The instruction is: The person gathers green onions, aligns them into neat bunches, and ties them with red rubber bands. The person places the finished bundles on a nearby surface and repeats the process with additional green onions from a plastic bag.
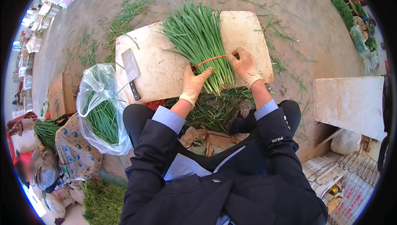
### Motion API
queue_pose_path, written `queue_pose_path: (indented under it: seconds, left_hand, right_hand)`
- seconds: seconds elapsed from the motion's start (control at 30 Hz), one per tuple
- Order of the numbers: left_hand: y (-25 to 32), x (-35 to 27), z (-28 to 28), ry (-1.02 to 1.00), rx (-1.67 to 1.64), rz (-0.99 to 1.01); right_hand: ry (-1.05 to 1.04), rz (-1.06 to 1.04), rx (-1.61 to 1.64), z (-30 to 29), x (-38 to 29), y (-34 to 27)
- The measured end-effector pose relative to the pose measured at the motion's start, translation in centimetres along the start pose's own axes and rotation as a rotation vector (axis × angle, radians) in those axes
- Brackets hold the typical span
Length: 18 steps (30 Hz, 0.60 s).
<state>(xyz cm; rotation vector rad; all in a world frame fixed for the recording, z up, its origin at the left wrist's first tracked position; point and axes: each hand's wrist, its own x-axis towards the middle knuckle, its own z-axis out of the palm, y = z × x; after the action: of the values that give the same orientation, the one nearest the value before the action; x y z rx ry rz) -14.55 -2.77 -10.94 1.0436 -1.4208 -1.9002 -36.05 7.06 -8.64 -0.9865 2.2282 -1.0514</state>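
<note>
A thick bunch of green garlic chives (pixel 201 36) lies on a worn pale board (pixel 149 60), with the cut ends toward me. A red band (pixel 211 60) crosses the bunch near its lower end. My gloved left hand (pixel 195 82) grips the left side of the bunch, thumb over the stalks just below the band. At the bunch's right side, my gloved right hand (pixel 246 67) has its fingers curled at the band's end; whether they pinch it is hidden. A cleaver (pixel 131 70) with a black handle lies on the board's left part.
Left of the board stands a clear plastic bag (pixel 102 110) of chives. Loose trimmings (pixel 214 110) cover the floor below the board. To the right is a pale panel (pixel 347 104) near wire racks (pixel 350 175). A person (pixel 34 169) sits at far left.
</note>
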Motion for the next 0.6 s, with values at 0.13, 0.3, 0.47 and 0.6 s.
queue_pose_path:
  seconds: [0.13,0.3,0.47,0.6]
  left_hand:
    - [-0.1,0.5,0.5,0.056,0.050,0.086]
    - [-1.0,0.9,1.4,0.074,0.128,0.151]
    - [-1.4,1.1,1.9,0.091,0.062,0.093]
    - [-1.7,1.1,2.2,0.073,-0.057,0.094]
  right_hand:
    - [-0.209,-0.062,-0.337,-1.9,-1.7,-2.2]
    - [-0.348,-0.037,-0.523,-1.0,-4.2,-3.3]
    - [-0.250,-0.065,-0.549,0.2,-5.4,-2.7]
    - [-0.144,-0.074,-0.558,1.5,-5.8,-2.0]
